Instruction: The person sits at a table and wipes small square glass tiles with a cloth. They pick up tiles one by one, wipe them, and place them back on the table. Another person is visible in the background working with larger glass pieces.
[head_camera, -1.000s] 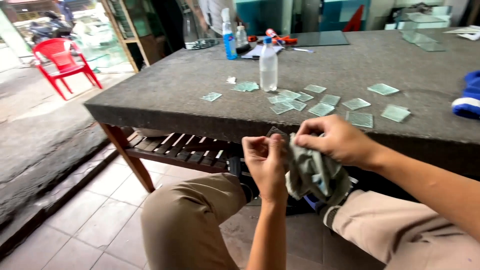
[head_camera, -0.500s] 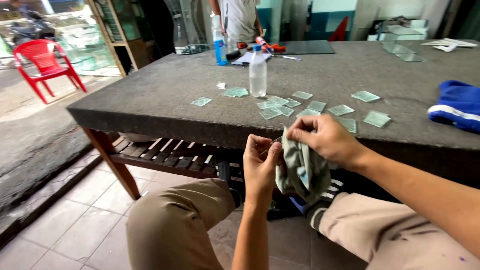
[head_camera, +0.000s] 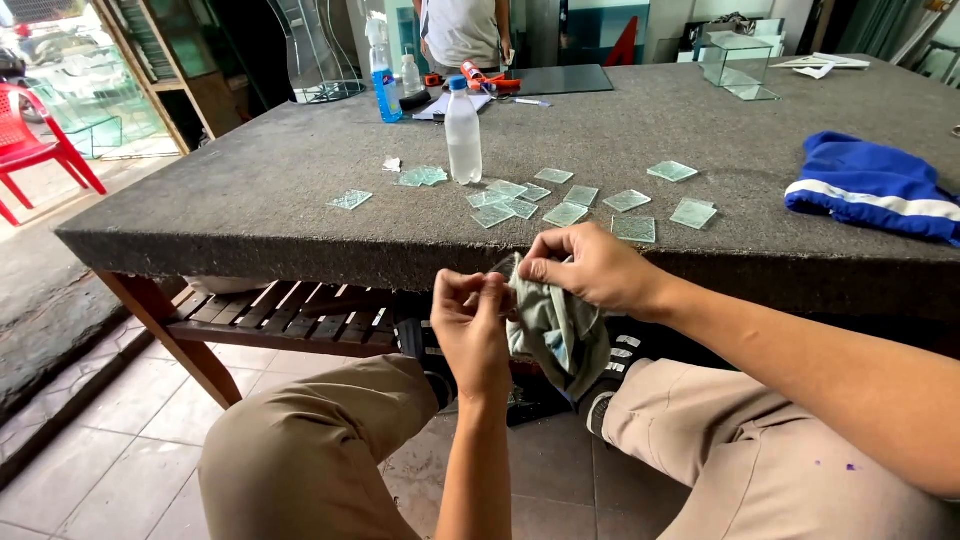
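cloth (head_camera: 555, 330) bunching over lap, below surface (head_camera: 300, 215) edge, any glass inside hidden | risk: I am judging a thin pane could be slipping or cutting under the rubbing | left hand (head_camera: 472, 325) pinching something small, fingers up | right hand (head_camera: 590, 268) gripping cloth, wrist bending inward

Whatever the left hand (head_camera: 470, 325) pinches is hidden behind its fingers (head_camera: 478, 290) (too small to tell). The grey-green cloth (head_camera: 555, 335) disappears under the right hand (head_camera: 590, 268). The blue jacket (head_camera: 872, 188) runs off the picture's right edge.
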